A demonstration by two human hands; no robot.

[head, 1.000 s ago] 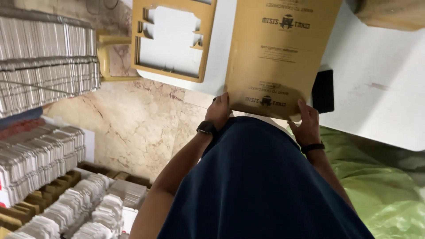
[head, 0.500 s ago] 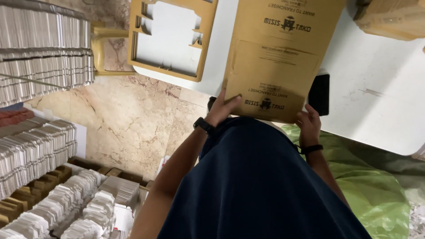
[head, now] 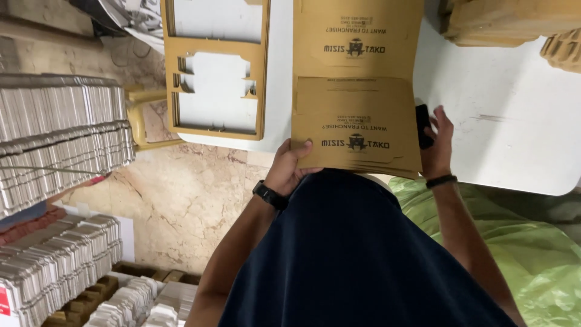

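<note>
2 hands grip a stack of brown card sheets point(head: 356, 124) at the white table's point(head: 502, 121) near edge: the left hand point(head: 289, 169) pinches its lower left corner, the right hand point(head: 437, 140) clasps its right edge. A cut-out frame point(head: 216, 66) lies left of the left fingers.

Flat brown printed carton sheets point(head: 356, 124) stacked on white table point(head: 502, 115).

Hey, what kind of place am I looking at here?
Probably a packaging or print-finishing workshop: both hands hold a stack of brown printed cardboard sheets, a punched-out brown cardboard frame lies on the white table, and bundled grey die-cut blanks stand alongside.
</note>
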